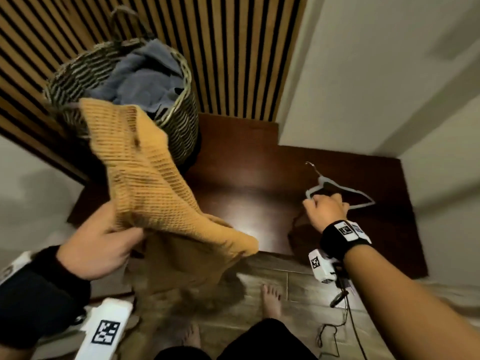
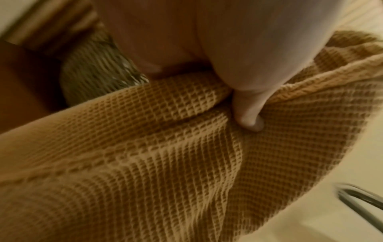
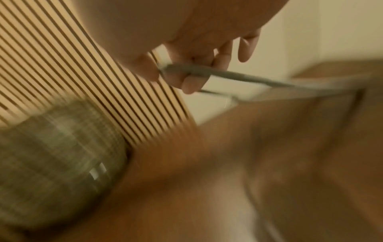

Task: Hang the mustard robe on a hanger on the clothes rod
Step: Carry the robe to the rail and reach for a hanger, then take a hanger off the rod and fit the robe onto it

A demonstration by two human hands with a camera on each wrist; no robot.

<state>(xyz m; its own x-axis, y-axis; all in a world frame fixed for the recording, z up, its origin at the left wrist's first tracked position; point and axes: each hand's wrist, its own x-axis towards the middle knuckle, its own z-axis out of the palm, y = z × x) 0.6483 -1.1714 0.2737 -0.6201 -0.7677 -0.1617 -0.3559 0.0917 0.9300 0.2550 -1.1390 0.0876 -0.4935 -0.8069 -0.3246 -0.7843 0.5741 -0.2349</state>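
Observation:
The mustard waffle-knit robe (image 1: 150, 178) hangs from my left hand (image 1: 101, 245), which grips a bunch of its cloth at lower left; its upper end still drapes over the basket rim. In the left wrist view my thumb (image 2: 248, 114) presses into the robe (image 2: 145, 163). A grey hanger (image 1: 340, 190) with a metal hook is above the dark wooden platform, and my right hand (image 1: 324, 209) grips its left end. The right wrist view shows those fingers (image 3: 186, 77) curled round the hanger (image 3: 238, 77). No clothes rod is in view.
A striped woven basket (image 1: 179, 120) holding grey cloth stands on the dark platform (image 1: 246, 165) against a slatted wooden wall (image 1: 233, 48). White walls close in at right. My bare feet (image 1: 271, 300) stand on the tiled floor, with a cable near the right foot.

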